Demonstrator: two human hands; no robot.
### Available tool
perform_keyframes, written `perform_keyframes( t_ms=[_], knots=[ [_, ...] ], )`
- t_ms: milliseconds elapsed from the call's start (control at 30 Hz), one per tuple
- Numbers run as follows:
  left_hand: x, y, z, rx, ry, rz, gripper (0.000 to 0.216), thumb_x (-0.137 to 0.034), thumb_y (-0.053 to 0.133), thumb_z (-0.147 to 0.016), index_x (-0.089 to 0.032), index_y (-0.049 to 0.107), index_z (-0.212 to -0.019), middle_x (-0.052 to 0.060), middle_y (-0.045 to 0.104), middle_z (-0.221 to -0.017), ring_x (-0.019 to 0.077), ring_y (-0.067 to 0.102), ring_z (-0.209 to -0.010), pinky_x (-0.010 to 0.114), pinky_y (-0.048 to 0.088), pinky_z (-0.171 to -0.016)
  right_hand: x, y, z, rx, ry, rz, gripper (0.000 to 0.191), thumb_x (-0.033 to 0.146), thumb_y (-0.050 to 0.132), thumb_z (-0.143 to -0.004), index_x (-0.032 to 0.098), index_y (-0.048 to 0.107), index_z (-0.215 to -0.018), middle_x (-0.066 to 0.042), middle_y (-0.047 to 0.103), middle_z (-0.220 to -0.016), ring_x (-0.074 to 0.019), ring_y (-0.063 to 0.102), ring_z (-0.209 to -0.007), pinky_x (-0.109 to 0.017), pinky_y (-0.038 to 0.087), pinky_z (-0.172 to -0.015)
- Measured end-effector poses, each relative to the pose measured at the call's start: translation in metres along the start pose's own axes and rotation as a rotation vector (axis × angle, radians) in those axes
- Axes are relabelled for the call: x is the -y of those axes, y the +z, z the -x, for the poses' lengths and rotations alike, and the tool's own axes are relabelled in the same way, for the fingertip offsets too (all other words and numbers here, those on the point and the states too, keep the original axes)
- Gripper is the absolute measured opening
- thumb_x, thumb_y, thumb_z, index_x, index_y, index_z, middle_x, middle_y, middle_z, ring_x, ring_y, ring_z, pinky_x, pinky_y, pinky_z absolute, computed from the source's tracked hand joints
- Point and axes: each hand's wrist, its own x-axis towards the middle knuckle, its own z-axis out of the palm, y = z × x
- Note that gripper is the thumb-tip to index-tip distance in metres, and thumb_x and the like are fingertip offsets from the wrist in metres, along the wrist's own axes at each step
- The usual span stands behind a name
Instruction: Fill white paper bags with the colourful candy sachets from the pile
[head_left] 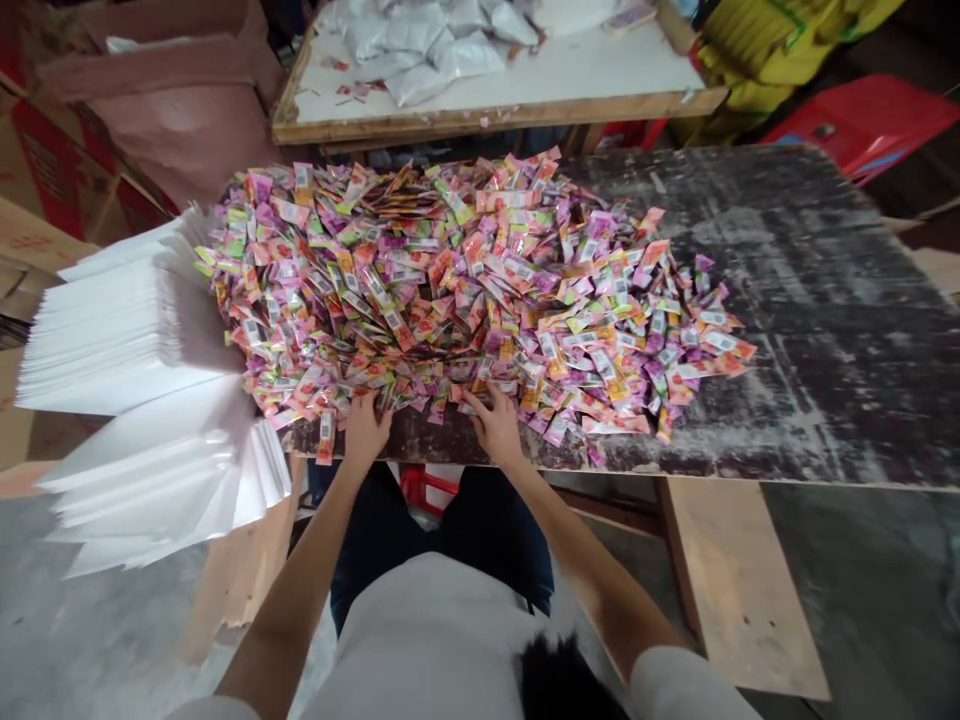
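Note:
A broad heap of small printed sachets [450, 290], in pink, orange, purple and green, covers much of the dark worn table [810, 330]. At the heap's near edge, my left hand [365, 432] touches the sachets with its fingers reaching in and slightly apart; the fingertips are partly hidden. To its right, my right hand [496, 428] also meets the front of the heap, thumb and fingers apart, with sachets under the fingertips. Neither hand visibly grips a sachet. A single orange sachet [325, 438] lies at the table edge, left of my left hand.
Stacked white bags [112, 340] hang over the table's left end. Beyond the heap, a white-topped table [585, 85] bears filled white pouches [442, 45]. A pink sack [180, 120] and cartons [52, 180] stand at left, a red stool [870, 120] at right.

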Motion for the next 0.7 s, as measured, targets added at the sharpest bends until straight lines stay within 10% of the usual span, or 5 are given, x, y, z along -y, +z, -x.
perform_keyframes(
  t_ms=[167, 333, 533, 700],
  knots=[
    [-0.009, 0.0, 0.011, -0.111, 0.007, -0.029, 0.037, -0.029, 0.059, -0.084, -0.018, 0.06, -0.119, 0.015, 0.055, -0.119, 0.0296, 0.052, -0.119, 0.046, 0.044, -0.104, 0.004, -0.008, 0.006, -0.002, -0.088, -0.05, 0.046, 0.033, 0.052, -0.092, 0.029, 0.055, -0.137, -0.015, 0.036, -0.15, -0.0333, 0.035, -0.138, -0.054, 0.04, -0.106],
    [0.044, -0.032, 0.047, -0.381, -0.267, -0.169, 0.046, -0.033, 0.058, -0.085, -0.013, 0.054, -0.127, 0.02, 0.052, -0.125, 0.0333, 0.047, -0.124, 0.052, 0.038, -0.107, 0.034, -0.009, 0.016, -0.06, -0.042, -0.148, 0.037, 0.026, 0.048, -0.093, 0.026, 0.063, -0.127, -0.014, 0.047, -0.141, -0.0292, 0.045, -0.13, -0.051, 0.04, -0.107],
    [0.06, -0.002, 0.035, -0.169, -0.281, 0.019, 0.032, -0.028, 0.058, -0.081, -0.017, 0.057, -0.11, 0.012, 0.063, -0.104, 0.0229, 0.062, -0.091, 0.039, 0.051, -0.087, 0.116, 0.044, -0.028, 0.206, -0.321, -0.229, 0.066, 0.001, 0.045, -0.082, 0.027, 0.049, -0.143, -0.011, 0.034, -0.158, -0.0288, 0.033, -0.143, -0.048, 0.035, -0.113],
    [0.036, 0.012, 0.02, -0.035, -0.268, 0.126, 0.028, -0.039, 0.062, -0.079, -0.018, 0.059, -0.098, 0.006, 0.066, -0.087, 0.0191, 0.062, -0.077, 0.033, 0.051, -0.077, 0.088, 0.053, -0.035, 0.307, -0.366, -0.269, 0.062, -0.005, 0.046, -0.074, 0.019, 0.059, -0.13, -0.013, 0.045, -0.151, -0.0264, 0.032, -0.145, -0.049, 0.034, -0.115]
  ],
)
